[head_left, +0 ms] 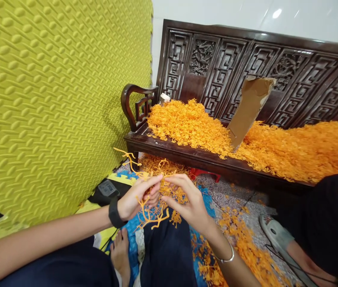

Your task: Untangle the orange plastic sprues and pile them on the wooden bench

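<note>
My left hand point(145, 193), with a black band on the wrist, is closed around an orange branched plastic sprue point(152, 219). Thin arms of the sprue stick out to the upper left and hang below the fingers. My right hand point(189, 201), with a silver bangle, is at the left fingertips. Its thumb and fingers are apart, with the fingertips touching or very close to the sprue's top. A small orange piece point(175, 218) shows just below the right thumb, against my dark trousers; whether it is falling or resting there, I cannot tell.
A dark carved wooden bench point(163, 145) bears heaps of small orange pieces point(186, 123), split by a cardboard strip point(251, 107). More orange pieces point(240, 239) litter the floor. A yellow padded mat point(61, 99) stands at left. Another person's leg and shoe point(276, 235) are at right.
</note>
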{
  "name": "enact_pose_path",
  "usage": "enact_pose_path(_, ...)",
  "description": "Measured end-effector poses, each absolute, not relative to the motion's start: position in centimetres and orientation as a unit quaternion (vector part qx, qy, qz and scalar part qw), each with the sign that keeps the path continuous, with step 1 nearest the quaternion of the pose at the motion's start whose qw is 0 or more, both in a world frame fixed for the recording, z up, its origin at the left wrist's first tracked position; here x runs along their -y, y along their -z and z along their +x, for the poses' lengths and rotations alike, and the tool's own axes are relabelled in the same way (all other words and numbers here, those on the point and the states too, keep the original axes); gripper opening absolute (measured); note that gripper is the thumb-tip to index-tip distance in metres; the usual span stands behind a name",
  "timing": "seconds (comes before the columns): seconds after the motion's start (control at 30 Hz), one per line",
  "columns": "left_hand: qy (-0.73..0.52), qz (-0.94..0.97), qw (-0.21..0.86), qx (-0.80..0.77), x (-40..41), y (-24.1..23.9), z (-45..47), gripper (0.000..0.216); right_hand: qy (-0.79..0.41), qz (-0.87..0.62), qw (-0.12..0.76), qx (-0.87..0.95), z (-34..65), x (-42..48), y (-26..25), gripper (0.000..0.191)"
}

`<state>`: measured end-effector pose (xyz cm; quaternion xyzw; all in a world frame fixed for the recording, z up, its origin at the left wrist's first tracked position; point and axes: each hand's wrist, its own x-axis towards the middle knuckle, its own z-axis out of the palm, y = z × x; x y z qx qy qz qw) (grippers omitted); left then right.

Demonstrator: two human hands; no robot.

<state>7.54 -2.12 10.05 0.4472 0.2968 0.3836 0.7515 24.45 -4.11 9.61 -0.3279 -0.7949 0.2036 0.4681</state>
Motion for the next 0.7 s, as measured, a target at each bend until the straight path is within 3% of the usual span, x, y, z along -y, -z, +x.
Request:
enact_pose_path(0.33,-0.317,0.44,0.787,-0.293,1.9,-8.6,7.8,0.041,-0.229,-0.337,0.423,0.81,24.7,3.6,-7.7,0.011)
enact_pose_path(0.7,-0.274,0.468,0.786,-0.297,1.6,-8.7,8.0,0.043,-0.352,-0.365,0.432,0.746,25.9,4.1,-7.1,0.011)
